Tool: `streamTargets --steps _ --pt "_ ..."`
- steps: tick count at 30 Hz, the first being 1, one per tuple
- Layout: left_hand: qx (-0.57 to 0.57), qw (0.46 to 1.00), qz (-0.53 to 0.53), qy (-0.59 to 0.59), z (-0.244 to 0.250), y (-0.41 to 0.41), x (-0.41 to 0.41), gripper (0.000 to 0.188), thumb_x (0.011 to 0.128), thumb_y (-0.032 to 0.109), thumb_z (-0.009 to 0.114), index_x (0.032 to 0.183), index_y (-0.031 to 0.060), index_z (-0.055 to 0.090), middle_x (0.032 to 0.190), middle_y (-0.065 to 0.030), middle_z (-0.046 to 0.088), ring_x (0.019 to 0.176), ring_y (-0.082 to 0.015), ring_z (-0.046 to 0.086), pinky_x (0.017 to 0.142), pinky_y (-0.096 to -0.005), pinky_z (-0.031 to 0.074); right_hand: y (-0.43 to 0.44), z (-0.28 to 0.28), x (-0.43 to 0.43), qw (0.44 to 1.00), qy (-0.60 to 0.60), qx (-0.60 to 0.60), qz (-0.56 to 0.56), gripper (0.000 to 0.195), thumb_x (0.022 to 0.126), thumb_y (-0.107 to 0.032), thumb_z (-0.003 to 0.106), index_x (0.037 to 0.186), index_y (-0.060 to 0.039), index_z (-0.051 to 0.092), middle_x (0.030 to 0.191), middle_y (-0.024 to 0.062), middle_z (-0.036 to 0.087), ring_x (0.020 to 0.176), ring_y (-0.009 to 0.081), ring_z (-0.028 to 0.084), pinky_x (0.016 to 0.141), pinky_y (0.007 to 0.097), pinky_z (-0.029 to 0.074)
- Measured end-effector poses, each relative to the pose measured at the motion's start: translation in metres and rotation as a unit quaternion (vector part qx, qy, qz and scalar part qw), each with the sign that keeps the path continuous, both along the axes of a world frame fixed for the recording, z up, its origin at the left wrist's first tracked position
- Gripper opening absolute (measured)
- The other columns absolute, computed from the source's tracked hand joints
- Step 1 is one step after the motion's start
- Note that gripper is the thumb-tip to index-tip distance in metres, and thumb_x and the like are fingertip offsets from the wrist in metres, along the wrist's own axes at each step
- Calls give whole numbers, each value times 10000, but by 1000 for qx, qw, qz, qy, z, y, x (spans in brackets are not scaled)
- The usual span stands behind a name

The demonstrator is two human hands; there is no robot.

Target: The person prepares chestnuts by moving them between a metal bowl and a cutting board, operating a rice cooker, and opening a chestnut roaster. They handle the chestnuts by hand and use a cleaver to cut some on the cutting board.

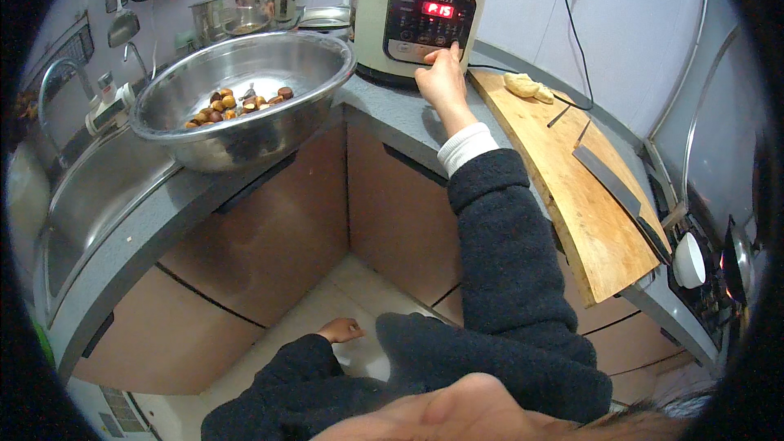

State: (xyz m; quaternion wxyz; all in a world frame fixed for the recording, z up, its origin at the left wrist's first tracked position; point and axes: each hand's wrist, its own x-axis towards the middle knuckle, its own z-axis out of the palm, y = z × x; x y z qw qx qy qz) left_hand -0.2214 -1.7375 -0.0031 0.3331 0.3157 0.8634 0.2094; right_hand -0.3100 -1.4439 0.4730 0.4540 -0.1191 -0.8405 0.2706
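Note:
My right hand reaches to the front of an electric pressure cooker. One finger is stretched out to the buttons of its dark control panel, and the other fingers are curled with nothing in them. A red digital display is lit on the panel. Low down, my left hand hangs in front of my body with loosely bent fingers and appears to hold nothing. Left of the cooker, a wide stainless steel basin holds several chestnuts, some with cut shells.
A wooden cutting board lies right of the cooker, bearing a cleaver and a pale yellow lump, perhaps ginger. Beyond are a white bowl and a pan over a flame. At left is the sink; behind the basin, a steel pot.

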Motion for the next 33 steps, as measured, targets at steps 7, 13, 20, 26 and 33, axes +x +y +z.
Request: streamTargets --steps 7,13,20,26,33 --pt "-14 1000 10 0 6 6 0 547 748 545 568 1013 69 625 1020 -141 622 962 -307 574 823 -373 445 2 0 0 1000 -9 13 -10 259 696 -80 566 952 -46 548 1392 252 235 1052 368 533 864 411 445" --pt "-31 999 5 -12 5 5 -3 547 752 558 554 1009 82 636 1019 -143 623 968 -314 572 841 -383 438 1 0 0 999 -18 26 -12 265 685 -68 565 949 -50 550 1395 257 225 1019 361 557 841 406 459" --pt "-4 1000 -17 9 -14 8 -8 553 741 569 564 965 70 648 981 -150 630 934 -320 579 810 -384 446 6 0 2 998 -33 57 -11 290 683 -61 548 971 -31 546 1382 299 206 1018 361 560 837 398 461" --pt "12 1000 8 1 -19 4 -6 515 741 545 583 936 73 647 960 -160 629 911 -318 582 786 -384 450 4 1 4 997 -32 63 -6 278 680 -51 547 957 -20 559 1377 300 216 1004 361 568 832 397 464" --pt "-6 1000 4 13 4 6 -1 493 751 525 583 949 77 640 960 -157 631 911 -313 584 787 -386 449 6 3 8 990 -75 118 -36 340 681 -46 570 1010 35 536 1382 287 221 979 360 581 786 408 489"
